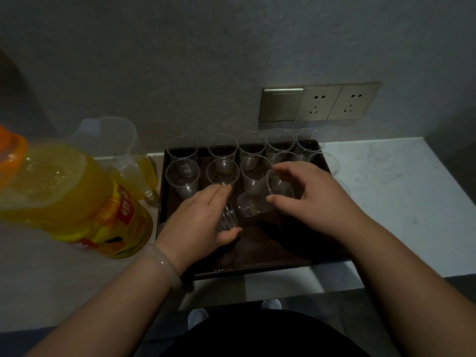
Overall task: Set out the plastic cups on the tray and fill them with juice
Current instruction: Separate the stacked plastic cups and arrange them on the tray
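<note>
Head view: left hand (198, 222) palm down over near half of tray (257, 264), fingers and thumb curled round ribbed clear cup (228, 217). Right hand (309, 199) pinches rim of tilted cup (255, 202) between thumb and spread fingers, just beside left fingertips. Empty cups (183, 176) stand in two rows just beyond both sets of fingertips. Juice bottle (64, 191) left of left hand; red label patch, characters unreadable.

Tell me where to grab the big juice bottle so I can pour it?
Probably around the labelled middle of the juice bottle, coming from the front: it stands upright, its body is wide and round, and the pitcher crowds its far side.
</note>
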`<act>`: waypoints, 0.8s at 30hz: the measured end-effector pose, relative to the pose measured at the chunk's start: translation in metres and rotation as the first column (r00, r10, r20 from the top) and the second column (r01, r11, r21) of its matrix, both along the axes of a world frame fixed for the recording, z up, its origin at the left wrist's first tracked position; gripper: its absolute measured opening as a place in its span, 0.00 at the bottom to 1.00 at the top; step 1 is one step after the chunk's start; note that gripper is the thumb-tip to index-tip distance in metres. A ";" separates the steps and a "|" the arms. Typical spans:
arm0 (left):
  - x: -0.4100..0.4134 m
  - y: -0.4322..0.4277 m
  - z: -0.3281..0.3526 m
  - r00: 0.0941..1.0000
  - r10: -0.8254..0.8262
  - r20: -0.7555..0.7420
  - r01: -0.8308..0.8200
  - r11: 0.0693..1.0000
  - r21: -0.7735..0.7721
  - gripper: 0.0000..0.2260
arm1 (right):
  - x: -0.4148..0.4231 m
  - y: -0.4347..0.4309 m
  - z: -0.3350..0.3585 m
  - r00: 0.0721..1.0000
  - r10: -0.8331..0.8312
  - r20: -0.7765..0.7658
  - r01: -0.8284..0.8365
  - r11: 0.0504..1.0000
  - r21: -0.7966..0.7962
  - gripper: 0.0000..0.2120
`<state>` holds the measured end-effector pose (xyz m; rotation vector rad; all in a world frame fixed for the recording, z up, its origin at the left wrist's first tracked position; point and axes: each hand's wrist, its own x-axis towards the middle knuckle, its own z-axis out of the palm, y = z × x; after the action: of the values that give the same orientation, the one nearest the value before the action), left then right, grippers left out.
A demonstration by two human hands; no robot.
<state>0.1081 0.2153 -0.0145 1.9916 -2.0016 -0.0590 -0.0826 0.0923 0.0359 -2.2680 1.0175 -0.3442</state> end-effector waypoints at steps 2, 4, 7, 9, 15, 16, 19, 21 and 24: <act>0.002 0.002 -0.001 1.000 0.004 -0.001 -0.004 1.000 0.010 0.36 | 0.003 0.001 -0.002 0.995 0.051 -0.085 -0.056 0.997 -0.059 0.32; 0.003 0.005 0.000 1.000 0.006 0.010 -0.006 1.000 0.016 0.36 | 0.009 0.005 -0.007 0.983 0.090 -0.159 -0.105 0.991 -0.086 0.34; 0.007 0.008 0.001 1.000 0.010 0.025 -0.011 1.000 0.028 0.36 | 0.018 0.012 -0.017 0.954 0.135 -0.267 -0.183 0.969 -0.164 0.36; 0.009 0.009 0.002 1.000 0.004 0.021 -0.005 0.999 0.036 0.36 | 0.022 0.015 -0.023 0.946 0.136 -0.294 -0.201 0.958 -0.206 0.36; 0.013 0.012 0.002 1.000 -0.014 0.026 0.013 0.999 0.048 0.36 | 0.030 0.015 -0.030 0.932 0.124 -0.341 -0.225 0.935 -0.274 0.34; 0.013 0.012 0.002 1.000 -0.016 0.021 0.015 0.999 0.052 0.36 | 0.030 0.015 -0.030 0.930 0.121 -0.347 -0.225 0.934 -0.278 0.34; 0.015 0.011 0.001 1.000 -0.019 0.012 0.018 0.998 0.062 0.36 | 0.031 0.013 -0.031 0.931 0.111 -0.348 -0.218 0.934 -0.284 0.34; 0.015 0.010 0.002 1.000 -0.017 0.015 0.016 0.998 0.061 0.36 | 0.032 0.013 -0.032 0.930 0.109 -0.352 -0.216 0.934 -0.283 0.34; 0.016 0.009 0.001 1.000 -0.011 0.015 0.010 0.998 0.068 0.36 | 0.032 0.013 -0.032 0.936 0.108 -0.336 -0.204 0.942 -0.267 0.34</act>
<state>0.1238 0.2240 -0.0136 2.0287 -2.0454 -0.1158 -0.0507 0.1050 0.0035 -2.7256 0.9807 -0.0647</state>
